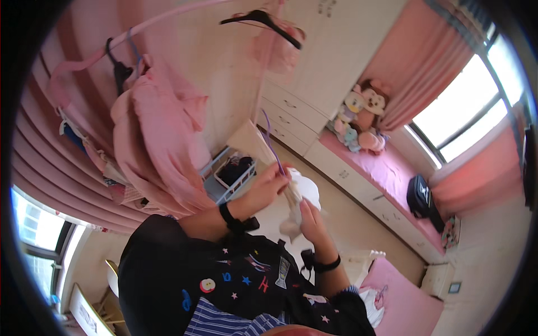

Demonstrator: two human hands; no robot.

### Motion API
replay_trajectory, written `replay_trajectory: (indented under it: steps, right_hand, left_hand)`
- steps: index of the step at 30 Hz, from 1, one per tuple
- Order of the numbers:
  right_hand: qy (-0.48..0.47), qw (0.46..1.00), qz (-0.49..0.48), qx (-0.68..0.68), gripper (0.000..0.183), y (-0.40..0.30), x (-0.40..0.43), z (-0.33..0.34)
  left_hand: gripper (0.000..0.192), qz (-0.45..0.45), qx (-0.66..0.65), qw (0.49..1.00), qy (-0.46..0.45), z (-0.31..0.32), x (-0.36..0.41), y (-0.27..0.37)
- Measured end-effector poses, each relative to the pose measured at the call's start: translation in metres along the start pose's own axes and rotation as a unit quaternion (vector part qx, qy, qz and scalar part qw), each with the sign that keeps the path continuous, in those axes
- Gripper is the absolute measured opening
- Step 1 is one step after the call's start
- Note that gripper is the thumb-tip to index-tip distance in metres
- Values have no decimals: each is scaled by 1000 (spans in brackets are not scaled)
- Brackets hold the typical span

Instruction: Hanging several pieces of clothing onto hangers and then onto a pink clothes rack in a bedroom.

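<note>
My left hand [271,182] is raised in front of my body, its fingers closed on a thin purple strip, seemingly a hanger [269,143], beside light fabric. Just below and to the right, my right hand [310,218] pinches a bunched cream-white cloth [294,201] that runs between the two hands and hangs beneath them. Behind the hands a white rounded object [307,187] shows, too unclear to name. Both wrists wear black straps.
Pink garments [164,126] hang from a pink rail [168,23] at the left, near a black hanger [262,21]. A wheeled-looking blue rack [231,189] holds dark items. Plush toys [365,109] and a black bag [420,197] rest on the pink window seat; a pink bed [403,290] lies lower right.
</note>
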State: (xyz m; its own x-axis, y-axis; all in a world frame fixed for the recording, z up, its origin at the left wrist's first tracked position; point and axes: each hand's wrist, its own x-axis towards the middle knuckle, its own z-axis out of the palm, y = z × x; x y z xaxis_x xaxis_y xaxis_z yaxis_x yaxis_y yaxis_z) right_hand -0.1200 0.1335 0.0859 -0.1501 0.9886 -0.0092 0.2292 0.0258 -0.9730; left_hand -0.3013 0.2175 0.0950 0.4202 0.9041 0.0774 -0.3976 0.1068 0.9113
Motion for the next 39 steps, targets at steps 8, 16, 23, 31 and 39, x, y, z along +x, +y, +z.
replay_trajectory:
  steps: [8, 16, 23, 31, 39]
  right_hand:
    - [-82, 984, -148, 55, 45, -168, 184, 142]
    - [-144, 966, -212, -44, 52, -162, 267, 218]
    - [-167, 959, 208, -99, 51, 136, 218, 127]
    - [119, 779, 615, -8, 37, 364, -324, -59]
    - [522, 514, 675, 81, 40, 334, -586, 95]
  left_hand:
    - [61, 326, 136, 927, 128, -100, -21, 168]
    - [53, 345, 405, 808, 251, -137, -61, 156]
    - [9, 276, 396, 872, 83, -105, -35, 116]
    - [8, 23, 200, 975, -99, -34, 25, -1]
    - [19, -43, 319, 806, -497, 227, 45, -227]
